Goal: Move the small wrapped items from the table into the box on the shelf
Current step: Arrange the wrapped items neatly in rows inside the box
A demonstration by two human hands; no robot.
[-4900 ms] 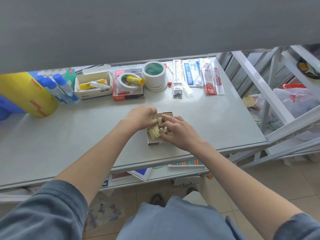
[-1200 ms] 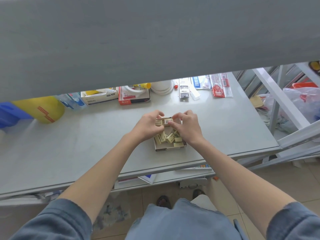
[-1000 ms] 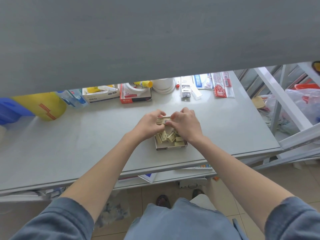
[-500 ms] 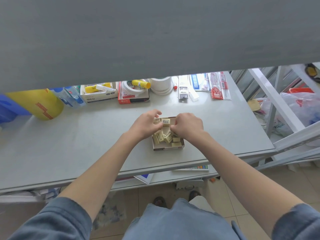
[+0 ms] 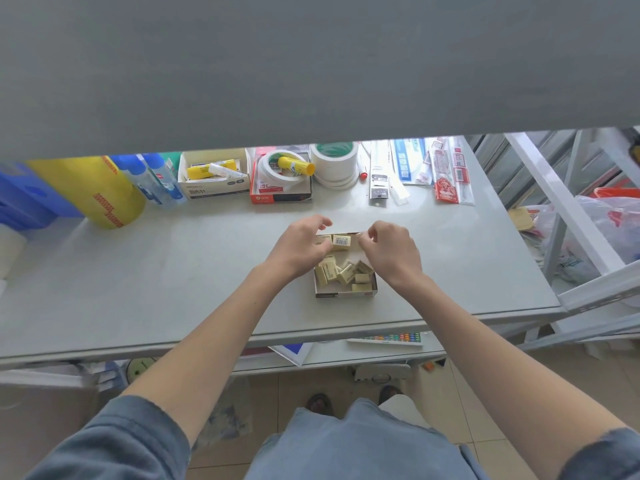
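A small open cardboard box sits near the front of the grey shelf surface. Several cream wrapped items lie inside it; two stand side by side at the far end, the others are jumbled nearer me. My left hand hovers over the box's far left corner, fingers spread and curved, thumb by the leftmost standing item. My right hand is over the far right corner, its fingertips pinched together with nothing visible between them.
A grey upper shelf board blocks the top of the view. Along the back stand a yellow roll, blue bottles, a white box, a red box with tape, white tape rolls and packaged stationery. A metal rack stands at the right.
Both hands have drawn slightly apart from the two items standing at the box's far end. The left fingers have spread. The view has tilted, showing more of the back row.
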